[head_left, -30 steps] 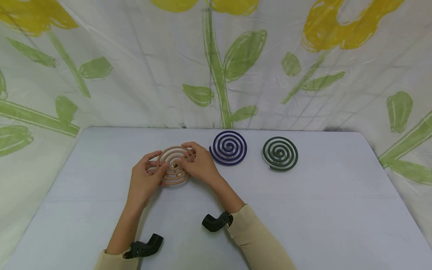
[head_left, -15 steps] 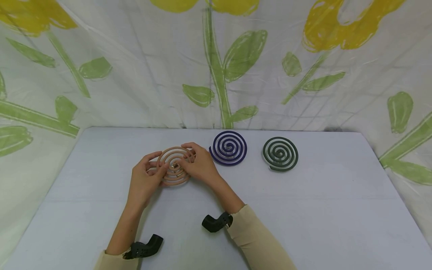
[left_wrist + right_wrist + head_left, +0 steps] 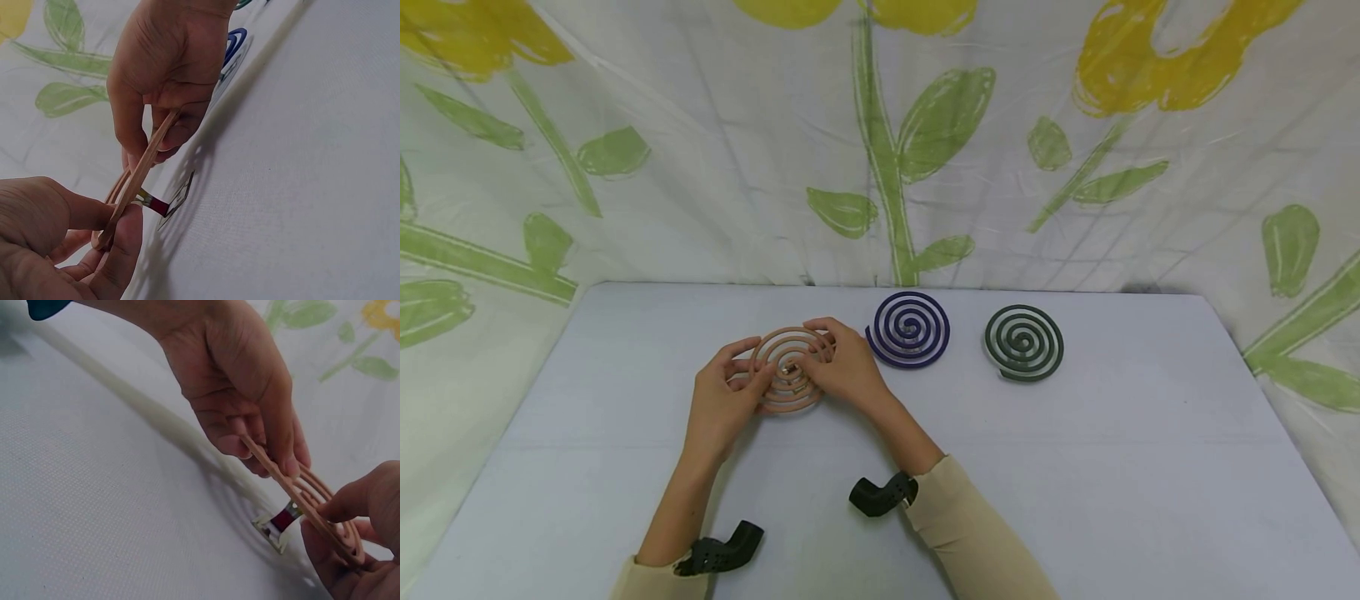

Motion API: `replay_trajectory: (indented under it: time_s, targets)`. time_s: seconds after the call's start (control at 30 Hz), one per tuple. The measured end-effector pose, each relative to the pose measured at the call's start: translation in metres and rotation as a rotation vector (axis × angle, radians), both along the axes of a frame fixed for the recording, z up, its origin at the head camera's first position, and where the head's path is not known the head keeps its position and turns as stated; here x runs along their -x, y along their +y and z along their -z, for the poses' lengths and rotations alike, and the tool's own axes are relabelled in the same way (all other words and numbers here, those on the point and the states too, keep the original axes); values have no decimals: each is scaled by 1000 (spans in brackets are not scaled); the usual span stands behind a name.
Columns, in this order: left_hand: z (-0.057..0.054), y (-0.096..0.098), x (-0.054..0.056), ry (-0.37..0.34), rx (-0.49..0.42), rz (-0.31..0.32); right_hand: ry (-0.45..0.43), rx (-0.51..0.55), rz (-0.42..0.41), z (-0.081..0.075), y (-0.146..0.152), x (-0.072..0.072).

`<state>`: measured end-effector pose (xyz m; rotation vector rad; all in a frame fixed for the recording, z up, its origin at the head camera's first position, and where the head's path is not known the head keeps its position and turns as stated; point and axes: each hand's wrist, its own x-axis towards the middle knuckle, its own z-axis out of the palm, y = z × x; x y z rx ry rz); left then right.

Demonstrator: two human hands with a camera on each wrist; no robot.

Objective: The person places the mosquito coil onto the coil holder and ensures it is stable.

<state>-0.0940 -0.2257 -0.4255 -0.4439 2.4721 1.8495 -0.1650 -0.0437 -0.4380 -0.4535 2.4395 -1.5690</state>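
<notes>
A brown mosquito coil (image 3: 790, 411) is held tilted just above the white table, at the left in the head view. My left hand (image 3: 722, 404) pinches its left rim between thumb and fingers. From the right, my right hand (image 3: 850, 367) grips the far rim, its thumb reaching over the face toward the centre. Behind the coil shows a small metal stand (image 3: 179, 201) with a flat base and a dark red band on its upright. The right wrist view has the coil (image 3: 281, 481) edge-on, with the stand's upright meeting it near the middle; fingers partly hide that spot.
To the right of my hands lie a dark blue mosquito coil (image 3: 910, 327) and a dark green mosquito coil (image 3: 1021, 340). A white cloth (image 3: 730, 167) painted with flowers hangs behind the table (image 3: 1112, 467).
</notes>
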Motion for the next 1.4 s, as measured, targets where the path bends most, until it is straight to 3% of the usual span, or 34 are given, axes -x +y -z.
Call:
replay_trajectory:
  time_s: [0.67, 0.93, 1.2, 1.4]
  targets:
    - [1, -1, 0, -21, -1, 11, 22, -22, -12, 2, 0, 1]
    - [1, 0, -1, -37, 6, 16, 95, -83, -17, 1, 1, 1]
    - [0, 0, -1, -40, -1, 21, 92, -94, -14, -3, 1, -1]
    - [-1, 0, -1, -33, 45, 29, 132, -117, -19, -3, 1, -2]
